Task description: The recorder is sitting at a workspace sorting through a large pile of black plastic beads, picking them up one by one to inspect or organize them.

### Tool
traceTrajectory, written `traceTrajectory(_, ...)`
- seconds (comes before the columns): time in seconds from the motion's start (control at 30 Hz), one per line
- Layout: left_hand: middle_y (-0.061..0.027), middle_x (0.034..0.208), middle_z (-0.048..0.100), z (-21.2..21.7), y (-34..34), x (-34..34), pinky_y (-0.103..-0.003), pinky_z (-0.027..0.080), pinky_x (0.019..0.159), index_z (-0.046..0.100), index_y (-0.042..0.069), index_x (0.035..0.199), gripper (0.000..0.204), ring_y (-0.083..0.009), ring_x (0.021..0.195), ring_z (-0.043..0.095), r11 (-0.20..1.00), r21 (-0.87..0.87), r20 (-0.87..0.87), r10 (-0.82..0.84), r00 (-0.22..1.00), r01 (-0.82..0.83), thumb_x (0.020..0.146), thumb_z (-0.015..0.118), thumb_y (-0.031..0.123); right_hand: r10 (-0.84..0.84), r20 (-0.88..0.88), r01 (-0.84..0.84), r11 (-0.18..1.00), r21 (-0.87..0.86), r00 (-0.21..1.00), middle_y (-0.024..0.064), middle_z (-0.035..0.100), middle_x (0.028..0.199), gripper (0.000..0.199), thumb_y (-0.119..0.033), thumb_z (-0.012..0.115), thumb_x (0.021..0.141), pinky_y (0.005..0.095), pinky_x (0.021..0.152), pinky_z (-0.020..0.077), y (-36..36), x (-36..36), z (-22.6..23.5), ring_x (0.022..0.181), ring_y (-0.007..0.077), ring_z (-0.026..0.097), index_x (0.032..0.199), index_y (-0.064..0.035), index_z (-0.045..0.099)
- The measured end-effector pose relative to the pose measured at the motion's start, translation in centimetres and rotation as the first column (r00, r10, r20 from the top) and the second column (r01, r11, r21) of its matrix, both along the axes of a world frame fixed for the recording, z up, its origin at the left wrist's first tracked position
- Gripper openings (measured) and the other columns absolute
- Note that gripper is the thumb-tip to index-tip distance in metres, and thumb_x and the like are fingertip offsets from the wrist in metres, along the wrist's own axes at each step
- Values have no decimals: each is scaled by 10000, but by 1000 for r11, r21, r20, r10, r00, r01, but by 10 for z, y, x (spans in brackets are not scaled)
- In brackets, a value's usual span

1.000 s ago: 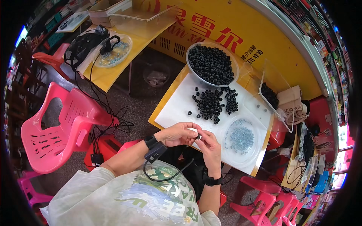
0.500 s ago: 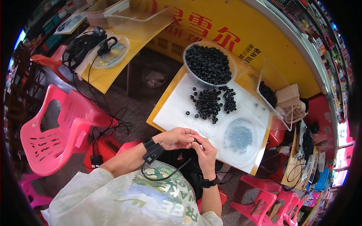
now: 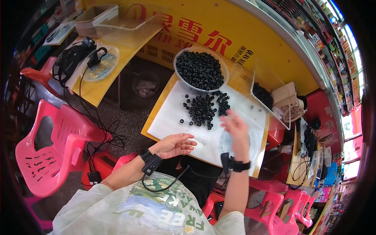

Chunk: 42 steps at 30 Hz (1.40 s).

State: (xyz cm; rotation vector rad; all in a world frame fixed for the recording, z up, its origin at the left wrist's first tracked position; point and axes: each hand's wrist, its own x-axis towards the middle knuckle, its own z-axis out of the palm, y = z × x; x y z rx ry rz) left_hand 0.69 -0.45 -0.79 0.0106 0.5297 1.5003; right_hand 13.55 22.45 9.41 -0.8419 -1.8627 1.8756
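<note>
My left hand hovers at the near edge of the white sheet, palm turned inward, fingers loosely extended and nothing visible in them. Over the sheet's right half, my right hand is smeared by motion, its fingertips close to the loose pile of small black ring-shaped pieces. Whether it holds anything cannot be made out. Behind the pile stands a clear round tub heaped with the same black pieces. Partly hidden under my right hand and wrist lies a clear round dish with a pale bluish patch.
A clear bin holding black pieces stands at the table's right back. Left are a pink chair, tangled cables and a second yellow table with a black bag. More pink chairs stand lower right.
My hands were together, fingers pinched at a spot before my chest. They have parted: the right has swung up and right toward the black pieces, and the left has loosened its fingers.
</note>
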Motion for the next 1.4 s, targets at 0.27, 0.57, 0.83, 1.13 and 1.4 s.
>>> traceTrajectory(0.27,-134,1056,647,-3,-3,-6,-300,561,867,563,-2,1173,231,-199,951,656,990,-55,59,133,989,-129,998,528,144,-31,124,-96,468,879,992,136,631,854,217,-49,743,752,361,646,508,-54,-43,-88,701,274,626,951,-13,665)
traceTrajectory(0.57,-121,1086,642,11,3,-4,-298,564,869,544,15,1218,260,-195,979,655,966,-110,-29,234,972,-235,974,571,103,-27,67,6,958,286,997,60,702,858,222,-69,694,854,248,655,487,-82,-23,-52,696,94,596,1071,-26,707)
traceTrajectory(0.83,-70,1025,676,6,8,6,-240,576,817,637,20,1141,228,-140,905,670,939,-190,-177,254,951,-286,916,655,56,-107,-132,139,954,266,986,101,698,985,186,-37,706,841,261,714,514,-113,-4,-68,806,151,647,1026,-28,730)
traceTrajectory(1.13,-54,926,686,13,11,9,-213,567,728,670,-9,1067,182,-109,794,658,921,-223,-413,208,887,-320,899,681,60,-168,-15,169,977,134,986,51,682,735,172,-113,720,821,244,610,481,-115,4,-69,636,95,591,941,10,719)
traceTrajectory(1.4,-42,925,676,7,14,5,-213,543,705,656,-6,1066,184,-102,775,637,895,-218,-461,256,849,-388,907,678,84,-284,44,280,957,73,958,28,660,699,149,-105,710,798,253,582,468,-107,16,-81,607,79,558,874,22,705)
